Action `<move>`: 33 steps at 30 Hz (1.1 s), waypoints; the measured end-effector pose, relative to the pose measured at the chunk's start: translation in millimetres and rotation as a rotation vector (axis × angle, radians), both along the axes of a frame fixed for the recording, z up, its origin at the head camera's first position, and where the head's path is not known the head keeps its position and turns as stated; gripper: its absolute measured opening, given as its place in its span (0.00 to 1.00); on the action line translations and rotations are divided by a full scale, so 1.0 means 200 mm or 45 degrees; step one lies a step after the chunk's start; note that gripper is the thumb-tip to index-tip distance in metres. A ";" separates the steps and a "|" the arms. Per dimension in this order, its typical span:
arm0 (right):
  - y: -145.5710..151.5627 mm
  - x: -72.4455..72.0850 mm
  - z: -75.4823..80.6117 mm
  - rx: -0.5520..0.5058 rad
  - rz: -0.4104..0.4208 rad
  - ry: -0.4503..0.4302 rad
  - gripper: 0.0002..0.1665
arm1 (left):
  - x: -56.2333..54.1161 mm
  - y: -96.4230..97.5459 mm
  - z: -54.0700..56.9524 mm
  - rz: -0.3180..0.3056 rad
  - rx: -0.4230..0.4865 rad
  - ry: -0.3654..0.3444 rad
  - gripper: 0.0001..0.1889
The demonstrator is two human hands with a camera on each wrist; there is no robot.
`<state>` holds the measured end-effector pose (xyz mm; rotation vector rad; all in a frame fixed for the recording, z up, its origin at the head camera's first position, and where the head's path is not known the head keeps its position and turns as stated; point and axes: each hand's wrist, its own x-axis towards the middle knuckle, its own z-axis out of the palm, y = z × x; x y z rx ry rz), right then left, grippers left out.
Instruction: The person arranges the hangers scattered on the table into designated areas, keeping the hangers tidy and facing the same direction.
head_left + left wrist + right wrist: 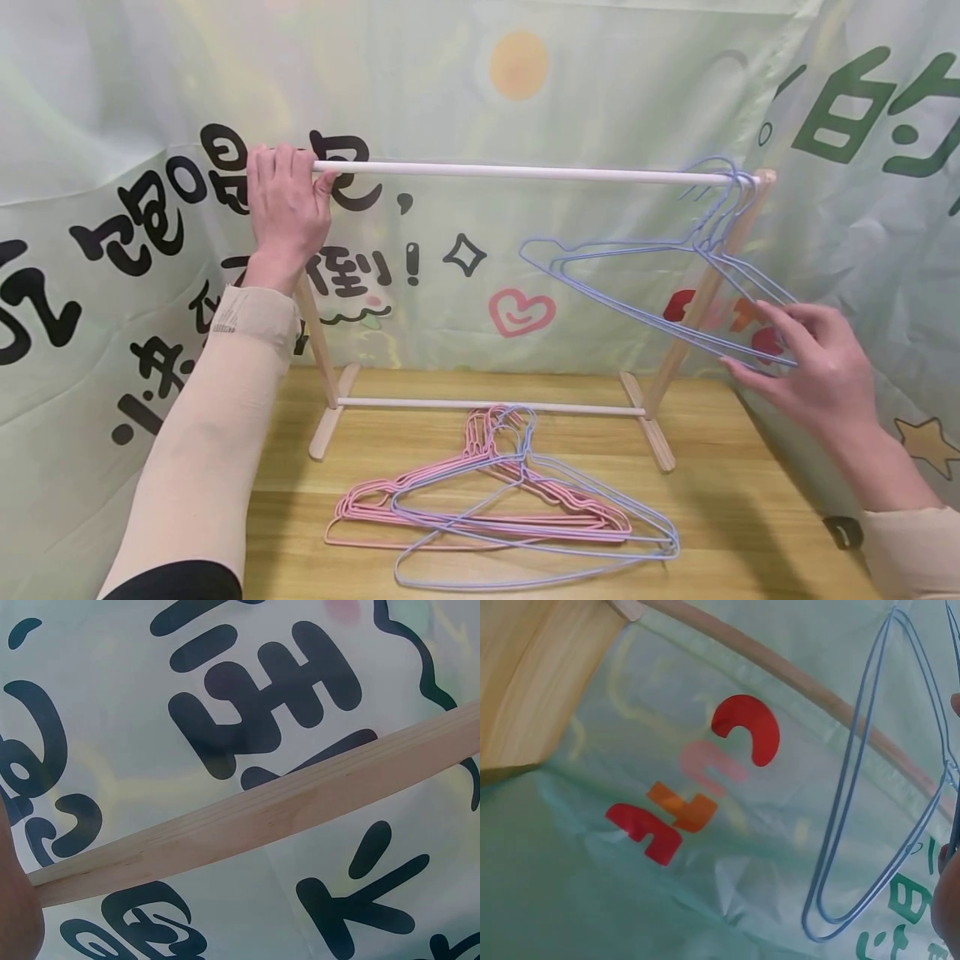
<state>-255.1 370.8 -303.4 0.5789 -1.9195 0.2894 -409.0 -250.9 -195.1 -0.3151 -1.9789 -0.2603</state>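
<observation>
A person's left hand [288, 200] grips the left end of a rack's white top rail [487, 172] as the right hand [832, 375] pinches blue hangers [708, 233] hooked over its right end, above a pile of pink and blue hangers [487, 518] on a wood-grained table [750, 500].

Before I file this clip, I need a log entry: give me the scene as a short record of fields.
Left hand: grips the top rail at its left end
Right hand: holds the upper blue hangers by one corner
Upper hangers' hooks: at the rail's right end
On table: pink hangers, more blue hangers partly over them
</observation>
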 end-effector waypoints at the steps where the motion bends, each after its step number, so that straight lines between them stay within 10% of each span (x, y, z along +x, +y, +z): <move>1: 0.00 0.00 0.00 -0.003 0.000 -0.006 0.57 | 0.00 0.00 0.00 0.001 0.000 -0.002 0.26; 33: 0.11 -0.08 -0.10 0.081 -0.021 0.078 0.50 | 0.01 0.01 0.00 0.017 -0.006 -0.019 0.27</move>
